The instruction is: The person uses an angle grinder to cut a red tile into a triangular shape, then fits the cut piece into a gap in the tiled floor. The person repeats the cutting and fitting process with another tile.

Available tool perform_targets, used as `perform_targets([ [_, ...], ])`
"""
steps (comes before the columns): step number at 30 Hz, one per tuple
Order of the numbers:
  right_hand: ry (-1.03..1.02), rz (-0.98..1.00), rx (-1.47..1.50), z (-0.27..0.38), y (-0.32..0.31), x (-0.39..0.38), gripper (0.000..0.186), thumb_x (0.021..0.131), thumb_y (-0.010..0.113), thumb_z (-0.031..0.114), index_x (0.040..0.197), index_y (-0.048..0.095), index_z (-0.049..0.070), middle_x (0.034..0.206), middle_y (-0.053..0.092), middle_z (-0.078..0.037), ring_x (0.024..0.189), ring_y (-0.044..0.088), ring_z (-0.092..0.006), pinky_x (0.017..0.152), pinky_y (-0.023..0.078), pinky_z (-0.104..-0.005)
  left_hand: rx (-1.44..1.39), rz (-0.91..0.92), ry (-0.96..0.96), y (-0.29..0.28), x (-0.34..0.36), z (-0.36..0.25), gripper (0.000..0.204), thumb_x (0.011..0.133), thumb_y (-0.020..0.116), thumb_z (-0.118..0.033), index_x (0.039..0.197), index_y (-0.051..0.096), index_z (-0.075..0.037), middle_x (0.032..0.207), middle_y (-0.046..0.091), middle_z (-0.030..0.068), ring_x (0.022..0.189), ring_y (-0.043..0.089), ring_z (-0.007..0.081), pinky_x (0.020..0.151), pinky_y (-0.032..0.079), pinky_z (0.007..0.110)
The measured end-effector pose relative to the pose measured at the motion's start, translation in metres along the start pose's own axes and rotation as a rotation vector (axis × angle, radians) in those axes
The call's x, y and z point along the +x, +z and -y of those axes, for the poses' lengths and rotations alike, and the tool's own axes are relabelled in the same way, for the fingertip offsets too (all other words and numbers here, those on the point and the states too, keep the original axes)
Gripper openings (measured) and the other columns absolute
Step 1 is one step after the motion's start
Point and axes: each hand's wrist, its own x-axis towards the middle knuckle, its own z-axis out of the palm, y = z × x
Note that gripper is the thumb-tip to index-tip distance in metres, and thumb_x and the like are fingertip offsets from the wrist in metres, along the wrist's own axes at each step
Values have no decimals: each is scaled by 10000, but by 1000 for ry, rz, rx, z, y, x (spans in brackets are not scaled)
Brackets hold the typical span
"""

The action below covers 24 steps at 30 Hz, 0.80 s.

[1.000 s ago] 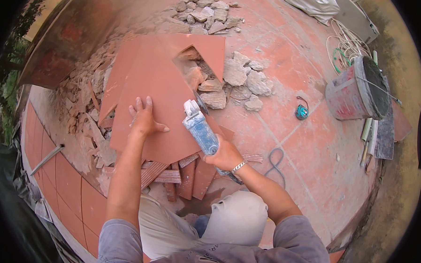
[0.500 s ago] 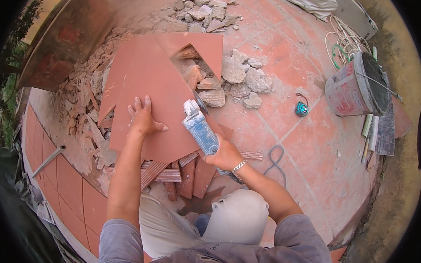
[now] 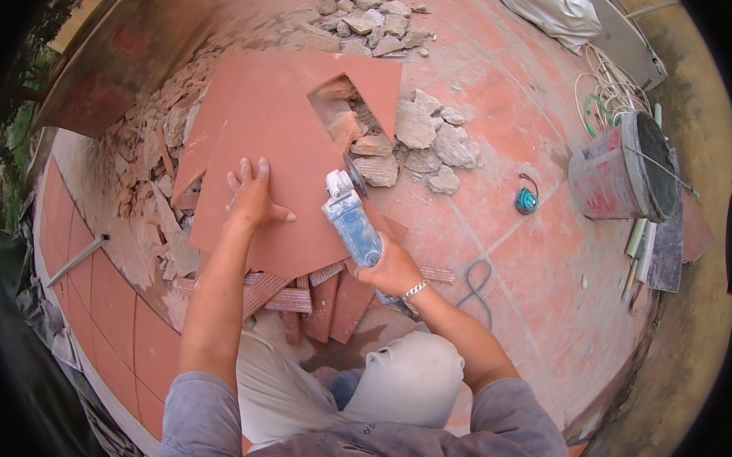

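Note:
My left hand (image 3: 255,199) lies with fingers spread on a large flat red tile (image 3: 282,176), which rests on rubble and tile offcuts. The tile's right side is cut at a slant. In my right hand (image 3: 394,266) is a dusty blue angle grinder (image 3: 353,225), gripped round its body. Its cutting disc (image 3: 355,176) stands beside the tile's right edge; I cannot tell whether it touches. Beyond it, an angular opening between red tile pieces shows broken stones. Under the tile's near edge lie several red tile strips (image 3: 322,307).
Rubble (image 3: 439,142) is heaped right of the tile, with more at its left and far side. A teal tape measure (image 3: 526,200) lies on the red floor. At right stand a bucket (image 3: 601,177) and coiled cable (image 3: 609,88). A grey cord (image 3: 478,286) loops near my right forearm.
The view has shifted slightly. The grinder's disc now shows more fully and looks a little farther from the tile's edge. My left hand stays flat on the tile.

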Motion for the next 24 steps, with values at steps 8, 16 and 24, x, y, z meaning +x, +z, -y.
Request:
perform_targets([
  [8,2,-9,29,-3,1,-5,788,729,842,312,1386,557,-16,1200,722,-257,1117,710,-399,969,551,-439,31,-15,22,-2,-1,0,1512,454,1057,-379,1693,226,-131,1749,122,272,1546,120,635,1255,310,621],
  [16,85,0,-20,-3,-4,-18,819,722,843,331,1404,542,-7,1191,724,-269,1111,716,-408,958,557,-446,36,11,-14,-1,2,-2,1470,499,1051,-358,1699,216,-198,1781,58,179,1598,75,536,1053,426,821],
  [24,71,18,-19,-4,-5,-20,827,719,833,338,1409,536,-7,1180,722,-283,1104,715,-420,961,557,-451,48,20,-15,-2,3,-1,1480,503,1049,-361,1704,199,-205,1784,44,170,1600,68,533,1051,431,817],
])
